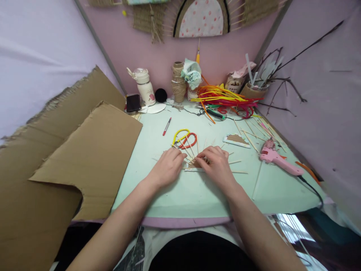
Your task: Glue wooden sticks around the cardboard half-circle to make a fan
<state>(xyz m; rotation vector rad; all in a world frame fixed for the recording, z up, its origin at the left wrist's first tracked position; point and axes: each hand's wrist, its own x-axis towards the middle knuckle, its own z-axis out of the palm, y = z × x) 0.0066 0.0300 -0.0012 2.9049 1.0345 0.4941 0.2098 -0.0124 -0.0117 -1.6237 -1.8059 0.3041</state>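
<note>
My left hand (pixel 172 165) is loosely curled, fingertips together beside the pale sticks (pixel 189 146) that fan from a small cardboard piece (pixel 194 163) on the counter (pixel 175 199). My right hand (pixel 216 165) is partly closed, its thumb and fingers bent over that cardboard piece at the sticks' base. I cannot tell whether either hand grips a stick. Scissors (pixel 191 140) lie just beyond, under the sticks' tips.
</note>
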